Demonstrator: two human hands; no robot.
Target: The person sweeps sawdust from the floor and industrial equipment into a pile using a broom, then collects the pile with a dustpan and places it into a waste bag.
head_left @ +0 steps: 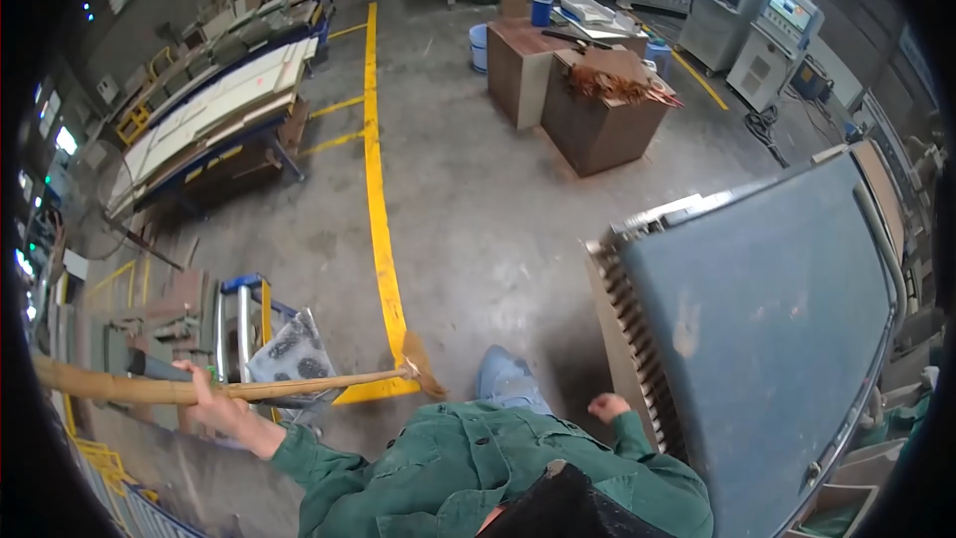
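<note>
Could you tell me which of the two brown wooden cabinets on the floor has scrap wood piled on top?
The nearer brown wooden cabinet, standing closer to the grey machine panel, carries the scrap heap; the farther brown cabinet behind it has a mostly flat top.

Pale bamboo-like broom handle (149,387), matt grey concrete floor (478,199), scuffed blue-grey metal machine panel (767,309), brown wooden crates (597,120)
</note>
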